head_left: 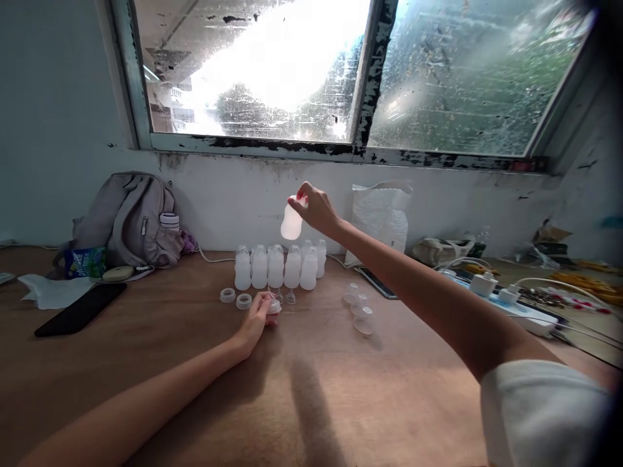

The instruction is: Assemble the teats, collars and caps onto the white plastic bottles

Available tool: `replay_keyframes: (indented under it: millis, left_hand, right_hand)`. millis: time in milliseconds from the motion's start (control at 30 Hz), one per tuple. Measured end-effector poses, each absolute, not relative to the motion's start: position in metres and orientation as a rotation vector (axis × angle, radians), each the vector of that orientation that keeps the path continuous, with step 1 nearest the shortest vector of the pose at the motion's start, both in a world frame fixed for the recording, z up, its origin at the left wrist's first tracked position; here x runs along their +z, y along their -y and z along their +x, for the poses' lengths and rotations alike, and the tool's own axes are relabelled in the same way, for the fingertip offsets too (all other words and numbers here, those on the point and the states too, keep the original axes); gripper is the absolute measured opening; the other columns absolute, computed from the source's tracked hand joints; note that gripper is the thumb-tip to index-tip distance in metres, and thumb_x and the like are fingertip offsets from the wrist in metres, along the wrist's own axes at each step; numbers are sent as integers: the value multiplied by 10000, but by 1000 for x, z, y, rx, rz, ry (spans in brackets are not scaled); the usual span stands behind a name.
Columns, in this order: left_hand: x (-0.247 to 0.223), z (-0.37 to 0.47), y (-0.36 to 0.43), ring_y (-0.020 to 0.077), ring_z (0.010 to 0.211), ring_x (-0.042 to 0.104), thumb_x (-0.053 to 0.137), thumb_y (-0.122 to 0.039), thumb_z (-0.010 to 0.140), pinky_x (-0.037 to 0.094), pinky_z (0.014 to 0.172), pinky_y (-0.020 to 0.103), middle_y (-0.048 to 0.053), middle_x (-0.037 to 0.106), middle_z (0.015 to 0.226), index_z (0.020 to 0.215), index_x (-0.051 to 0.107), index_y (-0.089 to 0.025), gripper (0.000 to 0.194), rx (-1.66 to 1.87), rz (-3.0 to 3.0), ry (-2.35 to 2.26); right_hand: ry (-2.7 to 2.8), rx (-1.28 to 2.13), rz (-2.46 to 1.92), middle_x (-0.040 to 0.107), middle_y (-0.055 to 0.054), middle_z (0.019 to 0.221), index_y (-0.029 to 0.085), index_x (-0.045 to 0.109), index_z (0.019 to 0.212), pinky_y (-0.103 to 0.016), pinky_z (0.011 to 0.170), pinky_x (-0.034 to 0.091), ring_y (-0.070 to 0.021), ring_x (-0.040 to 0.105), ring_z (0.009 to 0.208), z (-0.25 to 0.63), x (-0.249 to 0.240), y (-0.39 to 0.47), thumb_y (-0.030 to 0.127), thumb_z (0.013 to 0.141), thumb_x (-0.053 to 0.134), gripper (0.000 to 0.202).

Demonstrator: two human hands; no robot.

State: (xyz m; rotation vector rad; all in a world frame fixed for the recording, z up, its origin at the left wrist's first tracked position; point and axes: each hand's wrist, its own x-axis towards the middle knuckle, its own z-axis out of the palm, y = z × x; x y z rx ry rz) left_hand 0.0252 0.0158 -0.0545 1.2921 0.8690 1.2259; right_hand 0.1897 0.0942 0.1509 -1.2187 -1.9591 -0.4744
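My right hand (314, 206) is raised in front of the wall, its fingers closed on the end of a white translucent bottle (291, 222). Below it, my left hand (259, 316) is near the tabletop with its fingers closed on a small white ring-shaped cap (274, 307). Behind my left hand stand several white bottles (275, 268) in a row, a few more behind at the right end. Two white rings (244, 301) lie left of my left hand. Small clear funnel-like pieces (291, 297) sit in front of the bottles. Several clear domed covers (363, 323) lie to the right.
At the left are a grey backpack (129, 220), a black phone (82, 310) and white tissue (53, 290). Another phone (377, 283) lies before a white plastic bag (382, 217). A power strip (520, 311) with chargers and cables is at the right.
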Motion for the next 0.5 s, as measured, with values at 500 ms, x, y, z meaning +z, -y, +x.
replay_keyframes:
  millis: [500]
  left_hand:
    - [-31,24,-12,187,941,527,478,-487,773,446,701,236,69,580,1000,1047,518,-184,410,1434,1369,-904]
  right_hand:
    - [1999,308,-935,585,-39,869,242,388,1022,-306,655,455,-164,553,744,199,-12,-5,396,729,592,389]
